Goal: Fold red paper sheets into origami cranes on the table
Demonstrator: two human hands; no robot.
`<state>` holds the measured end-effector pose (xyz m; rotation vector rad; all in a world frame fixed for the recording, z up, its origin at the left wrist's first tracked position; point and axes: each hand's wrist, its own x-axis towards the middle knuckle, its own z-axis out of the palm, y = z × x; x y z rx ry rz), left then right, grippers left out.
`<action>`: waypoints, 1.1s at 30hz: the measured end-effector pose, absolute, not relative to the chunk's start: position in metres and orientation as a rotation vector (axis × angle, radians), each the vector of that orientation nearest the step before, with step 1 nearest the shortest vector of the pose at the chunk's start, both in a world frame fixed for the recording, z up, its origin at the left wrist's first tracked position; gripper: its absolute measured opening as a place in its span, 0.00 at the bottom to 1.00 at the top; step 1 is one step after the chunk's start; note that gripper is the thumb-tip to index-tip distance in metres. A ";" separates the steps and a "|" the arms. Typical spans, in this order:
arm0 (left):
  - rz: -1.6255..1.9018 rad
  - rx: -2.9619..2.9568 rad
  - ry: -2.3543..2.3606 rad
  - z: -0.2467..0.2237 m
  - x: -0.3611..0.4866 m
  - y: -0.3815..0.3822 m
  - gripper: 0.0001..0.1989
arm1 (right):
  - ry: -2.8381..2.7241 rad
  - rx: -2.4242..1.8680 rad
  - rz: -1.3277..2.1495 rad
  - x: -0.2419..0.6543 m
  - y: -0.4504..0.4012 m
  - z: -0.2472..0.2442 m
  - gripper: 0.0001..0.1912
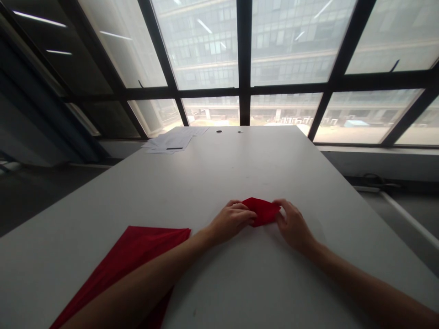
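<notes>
A small folded red cloth (263, 212) lies on the white table between my two hands. My left hand (234, 218) grips its left side, with the fingers curled over the edge. At the right corner, my right hand (291, 224) pinches the cloth between thumb and fingers. A larger red cloth (137, 251) is spread flat at the lower left, and my left forearm crosses over it, hiding part of it.
The long white table (233, 169) stretches away to large dark-framed windows (244, 59). Papers (171, 139) with a dark pen-like stick (174, 148) on them lie at its far left. Two small round dark spots (218, 131) show near the far edge.
</notes>
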<state>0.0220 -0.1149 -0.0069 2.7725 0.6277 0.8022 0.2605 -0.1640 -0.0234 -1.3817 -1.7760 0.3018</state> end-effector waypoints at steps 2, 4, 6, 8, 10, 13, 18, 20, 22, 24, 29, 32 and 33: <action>0.799 2.753 0.648 -0.008 0.023 -0.115 0.13 | -1.671 -1.327 0.265 0.260 -0.166 -0.019 0.18; 0.785 2.749 0.675 -0.008 0.024 -0.115 0.14 | -1.716 -1.234 0.203 0.259 -0.169 -0.013 0.17; 0.750 2.773 0.690 -0.007 0.025 -0.116 0.13 | -1.813 -1.194 0.129 0.257 -0.171 -0.009 0.12; 0.703 2.818 0.682 -0.006 0.026 -0.117 0.13 | -1.884 -1.218 0.055 0.257 -0.171 -0.009 0.07; 0.654 2.877 0.656 -0.003 0.026 -0.119 0.13 | -1.916 -1.253 0.014 0.258 -0.169 -0.012 0.07; 0.667 2.940 0.703 0.001 0.027 -0.123 0.14 | -1.922 -1.305 0.053 0.262 -0.164 -0.017 0.04; 0.782 2.855 0.882 -0.001 0.027 -0.122 0.20 | -1.992 -1.367 0.177 0.266 -0.158 -0.022 0.10; 0.736 2.834 0.843 -0.005 0.027 -0.119 0.18 | -2.064 -1.360 0.164 0.266 -0.158 -0.021 0.09; 0.691 2.824 0.808 -0.009 0.027 -0.117 0.16 | -2.131 -1.345 0.136 0.265 -0.160 -0.020 0.09; 0.665 2.824 0.799 -0.010 0.026 -0.117 0.14 | -2.175 -1.339 0.113 0.264 -0.164 -0.017 0.10; 0.647 2.842 0.860 -0.007 0.027 -0.120 0.12 | -2.235 -1.374 0.041 0.259 -0.173 -0.013 0.11; 0.624 2.868 0.836 -0.004 0.028 -0.123 0.16 | -2.244 -1.371 0.016 0.257 -0.172 -0.013 0.11; 0.579 2.881 0.799 -0.003 0.028 -0.123 0.18 | -2.242 -1.371 0.010 0.257 -0.170 -0.013 0.11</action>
